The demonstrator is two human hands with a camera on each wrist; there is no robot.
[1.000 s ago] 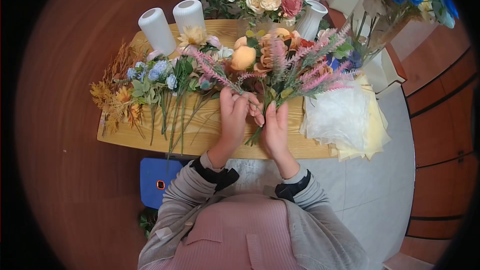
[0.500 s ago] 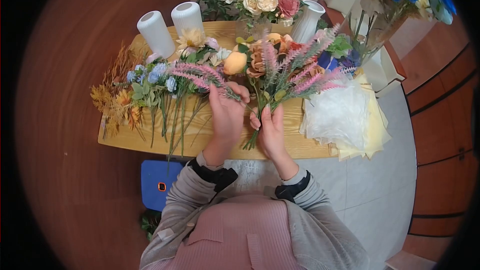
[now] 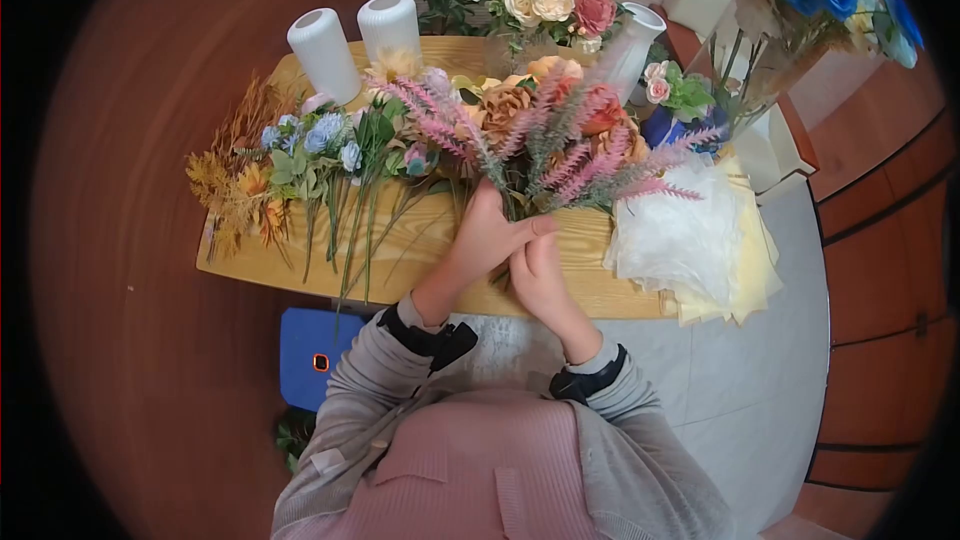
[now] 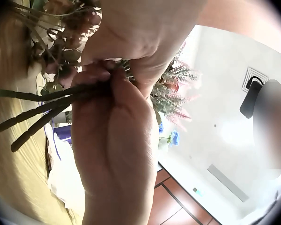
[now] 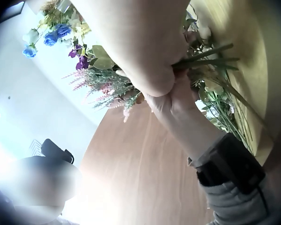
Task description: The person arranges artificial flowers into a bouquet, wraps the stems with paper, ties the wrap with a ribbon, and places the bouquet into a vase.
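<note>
Wooden tabletop (image 3: pixel 587 243); flower bunch (image 3: pixel 565 175) fans out 12 to 2 o'clock from the hands. Left hand (image 3: pixel 490 233) and right hand (image 3: pixel 543 283), fingers curled, grasp its stems (image 4: pixel 37 112). Best: right grips firmly, left evens stems gently.

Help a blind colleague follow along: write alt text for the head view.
A person's left hand and right hand hold a bunch with pink flower sprays over a wooden table. Flowers lie to the left, white and yellow sheets to the right; white vases stand behind.
</note>
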